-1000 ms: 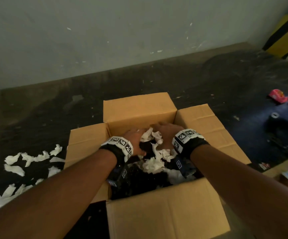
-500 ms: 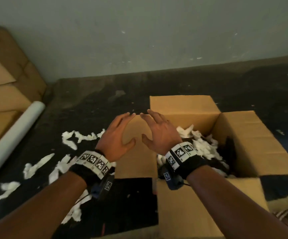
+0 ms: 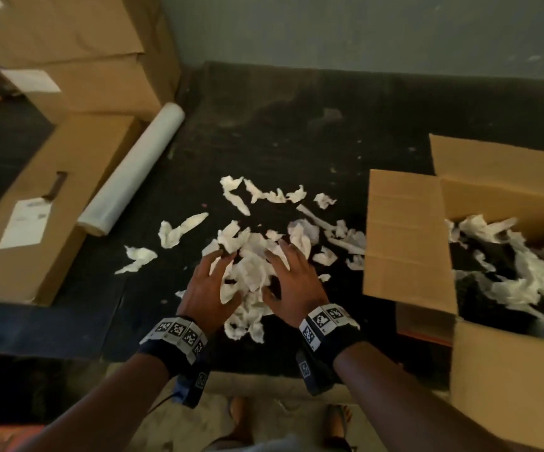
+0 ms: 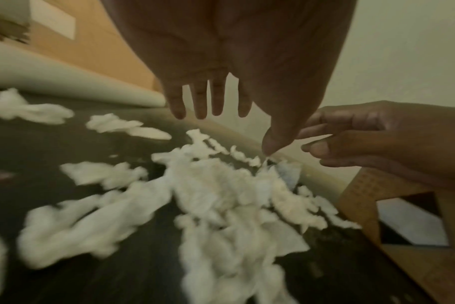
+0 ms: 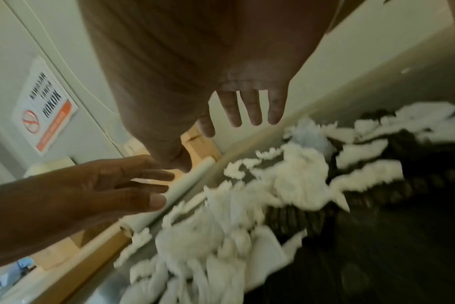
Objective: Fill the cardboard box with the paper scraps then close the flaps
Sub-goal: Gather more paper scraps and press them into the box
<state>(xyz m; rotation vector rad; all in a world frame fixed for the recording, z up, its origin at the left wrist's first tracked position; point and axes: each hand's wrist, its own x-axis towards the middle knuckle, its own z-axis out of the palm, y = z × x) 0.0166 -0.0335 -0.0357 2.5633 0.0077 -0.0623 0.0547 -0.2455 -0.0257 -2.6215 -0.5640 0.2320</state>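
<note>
- Left hand (image 3: 210, 285) over the near left side of the paper scraps (image 3: 251, 256) on the dark floor (image 3: 296, 141); fingers spread and nearly straight, tips at the heap, nothing clasped.
- Right hand (image 3: 292, 282) over the near right side of the same heap, fingers likewise spread and loose, holding nothing.
- Both palms turned inward, facing each other across the middle of the heap; the two hands close together but apart.
- Left wrist view: left-hand fingers (image 4: 199, 100) splayed above the scraps (image 4: 221, 195), thumb tip just at the top of the pile; right hand (image 4: 372, 142) close alongside.
- Right wrist view: right-hand fingers (image 5: 252, 107) straight and apart above the scraps (image 5: 286, 174); left hand (image 5: 91, 189) beside them.
- Scraps strewn loosely over the middle of the floor, thickest between the hands, thinner toward the wall.
- Cardboard box (image 3: 499, 380) at the right edge of the floor, open, all visible flaps (image 3: 404, 236) folded outward or upright; white scraps already inside over a dark interior.
- White roll (image 3: 133, 171) lying at the left, against larger brown cartons (image 3: 36, 197) near the left corner.
- Marker bands (image 3: 179, 334) worn on both wrists.
</note>
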